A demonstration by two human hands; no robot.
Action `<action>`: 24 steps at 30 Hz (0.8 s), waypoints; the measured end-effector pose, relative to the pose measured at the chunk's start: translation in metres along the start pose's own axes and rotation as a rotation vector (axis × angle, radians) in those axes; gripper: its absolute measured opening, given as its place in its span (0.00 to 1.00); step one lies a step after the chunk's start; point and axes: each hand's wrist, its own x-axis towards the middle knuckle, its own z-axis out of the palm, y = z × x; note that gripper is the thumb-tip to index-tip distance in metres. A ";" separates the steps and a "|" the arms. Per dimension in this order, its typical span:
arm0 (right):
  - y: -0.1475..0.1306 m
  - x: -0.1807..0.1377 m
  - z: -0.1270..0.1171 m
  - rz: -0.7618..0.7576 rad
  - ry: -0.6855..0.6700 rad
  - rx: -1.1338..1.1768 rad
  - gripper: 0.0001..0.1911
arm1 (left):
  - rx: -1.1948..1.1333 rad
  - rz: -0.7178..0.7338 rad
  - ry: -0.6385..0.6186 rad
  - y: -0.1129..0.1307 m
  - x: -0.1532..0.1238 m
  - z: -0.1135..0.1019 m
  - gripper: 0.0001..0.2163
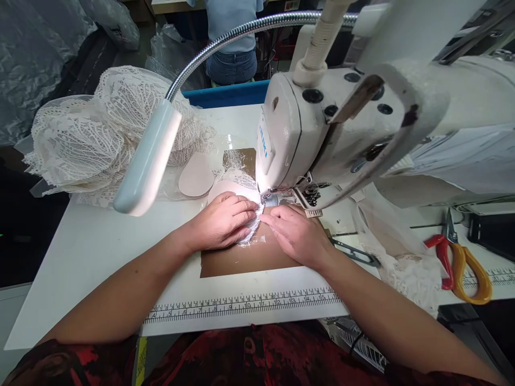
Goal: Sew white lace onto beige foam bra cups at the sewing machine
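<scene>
My left hand (223, 220) lies flat, fingers together, pressing a lace-covered pale pad (235, 188) onto the sewing machine bed just left of the needle. My right hand (295, 231) rests flat beside it, its fingertips on the edge of the same lace piece under the white sewing machine head (298, 134). The presser foot area (270, 201) is lit brightly and partly hidden by my fingers. A second oval pale pad (196, 175) lies apart, to the upper left.
A heap of white lace (92, 134) sits at the back left under a gooseneck lamp (147, 158). Thread snips (356, 253) and red-and-yellow scissors (462, 262) lie to the right. A printed ruler (241, 304) runs along the table front. Another person stands beyond the table.
</scene>
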 end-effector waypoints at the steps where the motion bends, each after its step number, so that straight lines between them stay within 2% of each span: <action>1: 0.001 0.000 0.000 -0.025 -0.004 0.011 0.19 | -0.003 0.000 -0.001 0.000 0.000 0.000 0.14; 5: 0.002 0.002 0.001 -0.094 -0.044 0.024 0.19 | -0.005 0.013 0.000 0.000 0.001 -0.001 0.14; 10: 0.001 0.003 0.000 -0.088 -0.086 -0.001 0.19 | 0.039 0.036 -0.021 0.000 0.002 0.001 0.17; 19: 0.000 -0.003 -0.003 -0.073 -0.081 -0.040 0.16 | 0.056 0.001 -0.048 0.006 0.001 0.001 0.17; 24: -0.002 -0.001 -0.002 -0.030 -0.020 -0.088 0.16 | 0.068 -0.054 -0.020 0.008 0.003 0.001 0.18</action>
